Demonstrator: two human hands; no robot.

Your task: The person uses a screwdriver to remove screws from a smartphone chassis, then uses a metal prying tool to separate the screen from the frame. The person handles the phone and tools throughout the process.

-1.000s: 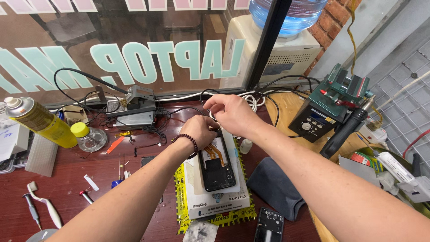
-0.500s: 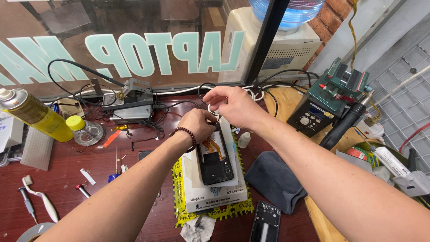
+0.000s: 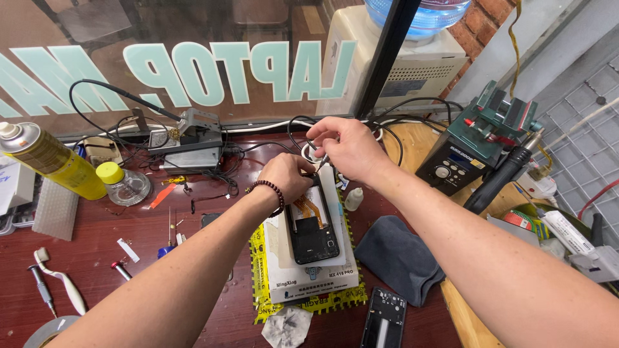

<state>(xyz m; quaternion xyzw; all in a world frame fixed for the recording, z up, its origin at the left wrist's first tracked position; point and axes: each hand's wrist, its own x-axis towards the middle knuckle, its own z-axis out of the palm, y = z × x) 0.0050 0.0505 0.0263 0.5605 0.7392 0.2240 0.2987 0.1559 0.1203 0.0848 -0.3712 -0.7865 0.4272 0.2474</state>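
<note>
Head view: opened phone [image 3: 312,225] lying on a white block [image 3: 314,274] at the middle of the table [image 3: 97,238], back off, orange flex ribbon exposed. Left hand [image 3: 289,180] curled over the phone's far end, pinning it. Right hand [image 3: 342,145] pinched narrow on a thin metal tool [image 3: 322,161], tip down at the far edge. Probably light, stiff and fragile; best held by the outer frame, away from the ribbon. Tool tip and far edge hidden beneath fingers; kind of tool unclear.
</note>
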